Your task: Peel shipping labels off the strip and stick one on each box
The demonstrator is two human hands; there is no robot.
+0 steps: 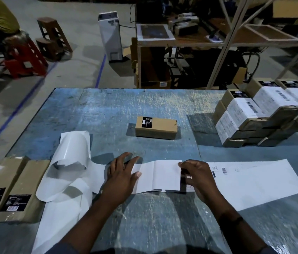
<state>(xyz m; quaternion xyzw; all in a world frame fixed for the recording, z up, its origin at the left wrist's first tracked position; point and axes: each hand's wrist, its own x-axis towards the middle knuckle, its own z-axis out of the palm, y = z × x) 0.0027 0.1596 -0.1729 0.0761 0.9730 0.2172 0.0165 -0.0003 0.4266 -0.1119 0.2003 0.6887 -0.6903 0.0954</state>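
Observation:
A long white label strip (254, 182) lies across the near part of the blue table (108, 110). My left hand (121, 173) presses flat on the strip's left part, fingers straight. My right hand (195, 175) pinches the right edge of a white label (159, 176) that is lifted off the strip. A single brown box (156, 127) with a small black sticker lies in the table's middle, apart from both hands. Empty curled backing paper (71, 162) trails off to the left.
Two brown boxes (11, 187) lie at the near left edge. A stack of several boxes (258, 114) with white labels fills the far right. Beyond the table stand a shelf unit (181, 44), stools (53, 37) and a white machine (110, 35).

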